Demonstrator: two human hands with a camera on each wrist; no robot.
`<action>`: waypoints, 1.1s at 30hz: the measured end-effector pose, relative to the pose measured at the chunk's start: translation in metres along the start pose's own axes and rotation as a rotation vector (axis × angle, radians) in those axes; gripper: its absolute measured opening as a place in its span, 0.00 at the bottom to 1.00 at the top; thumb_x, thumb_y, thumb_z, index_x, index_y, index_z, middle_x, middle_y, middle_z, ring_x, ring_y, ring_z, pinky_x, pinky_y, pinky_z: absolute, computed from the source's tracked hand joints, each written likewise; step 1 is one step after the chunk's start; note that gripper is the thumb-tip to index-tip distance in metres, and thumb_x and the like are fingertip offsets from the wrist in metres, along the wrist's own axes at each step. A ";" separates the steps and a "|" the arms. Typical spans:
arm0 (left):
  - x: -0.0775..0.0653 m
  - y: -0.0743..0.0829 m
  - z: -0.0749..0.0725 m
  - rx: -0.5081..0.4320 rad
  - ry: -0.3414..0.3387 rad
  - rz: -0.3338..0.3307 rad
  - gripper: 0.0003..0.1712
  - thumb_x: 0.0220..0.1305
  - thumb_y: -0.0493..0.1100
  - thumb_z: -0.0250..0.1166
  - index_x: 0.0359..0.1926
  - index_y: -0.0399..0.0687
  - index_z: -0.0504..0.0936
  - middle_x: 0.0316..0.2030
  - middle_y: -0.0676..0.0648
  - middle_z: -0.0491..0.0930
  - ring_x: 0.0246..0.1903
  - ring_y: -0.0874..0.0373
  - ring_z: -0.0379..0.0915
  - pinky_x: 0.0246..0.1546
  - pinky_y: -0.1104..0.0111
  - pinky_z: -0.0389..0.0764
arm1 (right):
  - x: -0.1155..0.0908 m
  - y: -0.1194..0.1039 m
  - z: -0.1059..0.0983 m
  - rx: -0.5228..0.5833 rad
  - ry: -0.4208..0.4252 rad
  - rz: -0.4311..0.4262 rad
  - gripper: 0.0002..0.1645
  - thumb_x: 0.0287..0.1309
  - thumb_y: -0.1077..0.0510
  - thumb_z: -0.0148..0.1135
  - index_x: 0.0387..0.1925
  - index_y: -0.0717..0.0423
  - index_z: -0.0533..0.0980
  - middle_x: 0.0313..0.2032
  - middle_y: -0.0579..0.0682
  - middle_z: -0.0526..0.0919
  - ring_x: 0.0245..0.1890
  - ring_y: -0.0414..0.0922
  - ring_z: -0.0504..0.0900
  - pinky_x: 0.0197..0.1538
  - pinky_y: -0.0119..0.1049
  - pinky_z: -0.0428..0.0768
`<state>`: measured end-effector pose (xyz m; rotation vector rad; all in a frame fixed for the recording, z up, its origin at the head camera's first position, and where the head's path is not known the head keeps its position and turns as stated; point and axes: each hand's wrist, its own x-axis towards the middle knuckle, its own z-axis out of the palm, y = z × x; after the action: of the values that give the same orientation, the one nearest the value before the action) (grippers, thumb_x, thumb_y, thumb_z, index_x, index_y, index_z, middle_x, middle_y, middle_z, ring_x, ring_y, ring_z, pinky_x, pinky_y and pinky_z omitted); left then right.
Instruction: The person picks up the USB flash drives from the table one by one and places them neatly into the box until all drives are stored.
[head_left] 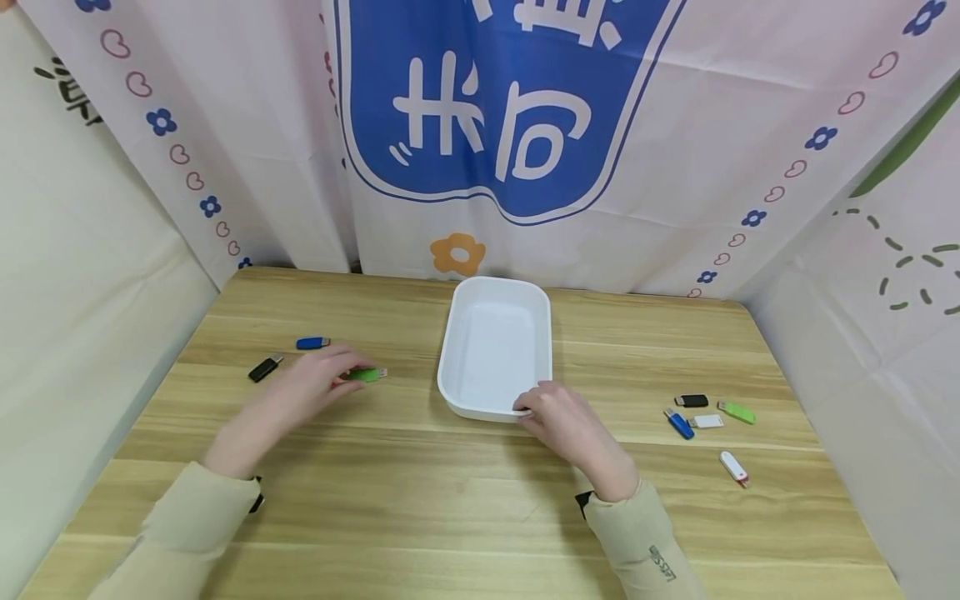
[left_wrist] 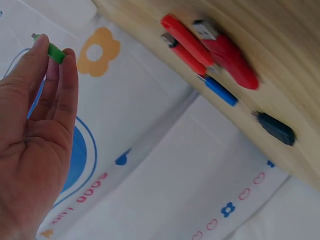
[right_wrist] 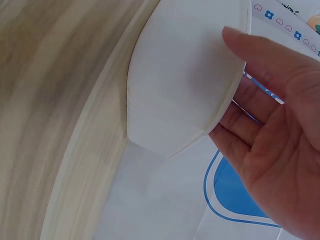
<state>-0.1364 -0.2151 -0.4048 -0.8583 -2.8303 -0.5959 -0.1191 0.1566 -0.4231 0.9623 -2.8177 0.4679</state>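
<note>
My left hand (head_left: 315, 383) pinches a green USB stick (head_left: 366, 375) between thumb and fingertips, its metal plug pointing right towards the tray. In the left wrist view the same green USB stick (left_wrist: 56, 52) shows at the fingertips. Beyond that hand lie a blue USB stick (head_left: 311, 342) and a black one (head_left: 264, 368). Three red USB sticks (left_wrist: 232, 57) appear in the left wrist view, hidden behind the hand and forearm in the head view. My right hand (head_left: 558, 419) grips the near right corner of a white rectangular tray (head_left: 476, 412), thumb outside its wall.
On the right of the wooden table (head_left: 450, 517) lie a black USB stick (head_left: 693, 401), a blue one (head_left: 680, 424), a white one (head_left: 707, 422), a green one (head_left: 738, 412) and a white-and-red one (head_left: 733, 468). A printed curtain (head_left: 300, 167) hangs behind the table.
</note>
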 end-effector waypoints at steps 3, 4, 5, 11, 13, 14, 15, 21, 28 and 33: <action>0.010 0.006 0.005 -0.013 0.001 0.020 0.16 0.60 0.36 0.70 0.50 0.41 0.85 0.45 0.41 0.86 0.42 0.49 0.84 0.43 0.57 0.86 | 0.000 0.000 0.000 0.012 0.002 -0.011 0.03 0.53 0.58 0.74 0.31 0.51 0.86 0.30 0.42 0.88 0.32 0.40 0.82 0.35 0.31 0.81; 0.013 0.008 0.006 -0.018 0.001 0.027 0.16 0.60 0.36 0.70 0.50 0.41 0.85 0.46 0.41 0.86 0.43 0.48 0.84 0.44 0.57 0.86 | 0.000 0.000 0.000 0.015 0.003 -0.018 0.03 0.53 0.59 0.74 0.31 0.51 0.86 0.30 0.43 0.88 0.32 0.40 0.82 0.35 0.31 0.81; 0.016 0.011 0.007 -0.022 0.003 0.033 0.16 0.60 0.36 0.70 0.50 0.41 0.85 0.46 0.41 0.86 0.44 0.48 0.84 0.44 0.57 0.86 | 0.000 0.000 0.000 0.018 0.002 -0.024 0.03 0.53 0.59 0.74 0.31 0.52 0.86 0.31 0.43 0.88 0.32 0.40 0.82 0.35 0.31 0.81; 0.032 0.030 0.012 -0.057 0.019 0.061 0.15 0.61 0.36 0.70 0.50 0.43 0.85 0.46 0.44 0.86 0.46 0.49 0.85 0.46 0.58 0.86 | 0.000 -0.001 -0.003 0.041 -0.011 -0.026 0.04 0.54 0.61 0.72 0.34 0.53 0.86 0.33 0.45 0.88 0.34 0.41 0.84 0.37 0.32 0.83; 0.037 0.035 0.015 -0.064 0.022 0.073 0.15 0.60 0.36 0.70 0.49 0.43 0.85 0.46 0.44 0.86 0.46 0.49 0.84 0.46 0.59 0.86 | 0.000 -0.002 -0.004 0.048 -0.018 -0.020 0.05 0.54 0.61 0.72 0.35 0.53 0.86 0.33 0.45 0.89 0.35 0.41 0.85 0.37 0.33 0.83; 0.040 0.037 0.016 -0.067 0.024 0.080 0.15 0.60 0.35 0.70 0.49 0.43 0.85 0.46 0.44 0.86 0.46 0.49 0.84 0.46 0.59 0.86 | 0.000 -0.003 -0.005 0.049 -0.023 -0.016 0.05 0.55 0.61 0.72 0.35 0.53 0.86 0.34 0.45 0.89 0.35 0.41 0.85 0.38 0.33 0.83; 0.042 0.039 0.017 -0.067 0.024 0.084 0.15 0.60 0.35 0.71 0.49 0.43 0.85 0.46 0.44 0.86 0.47 0.49 0.84 0.46 0.59 0.86 | 0.000 -0.003 -0.006 0.051 -0.027 -0.013 0.05 0.55 0.61 0.72 0.35 0.53 0.87 0.34 0.45 0.89 0.35 0.42 0.85 0.38 0.34 0.84; 0.053 0.050 0.024 -0.055 0.001 0.081 0.16 0.60 0.36 0.71 0.51 0.44 0.85 0.49 0.44 0.85 0.50 0.49 0.84 0.49 0.60 0.86 | 0.001 -0.004 -0.008 0.051 -0.041 -0.010 0.05 0.56 0.61 0.71 0.36 0.53 0.87 0.34 0.45 0.89 0.36 0.42 0.86 0.39 0.35 0.84; 0.068 0.069 0.032 -0.054 -0.050 0.089 0.14 0.63 0.38 0.69 0.50 0.46 0.84 0.48 0.45 0.85 0.46 0.54 0.84 0.45 0.66 0.86 | 0.001 -0.004 -0.008 0.058 -0.047 -0.002 0.05 0.56 0.61 0.71 0.36 0.53 0.87 0.35 0.45 0.89 0.37 0.42 0.86 0.41 0.36 0.85; 0.078 0.078 0.040 -0.053 -0.079 0.109 0.13 0.63 0.38 0.69 0.49 0.45 0.85 0.47 0.46 0.85 0.45 0.56 0.84 0.45 0.68 0.86 | 0.001 -0.004 -0.008 0.065 -0.061 0.012 0.05 0.56 0.61 0.71 0.36 0.53 0.87 0.35 0.45 0.89 0.38 0.42 0.86 0.42 0.36 0.85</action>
<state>-0.1586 -0.0999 -0.3980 -1.0608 -2.8255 -0.6384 -0.1173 0.1560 -0.4144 0.9886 -2.8803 0.5434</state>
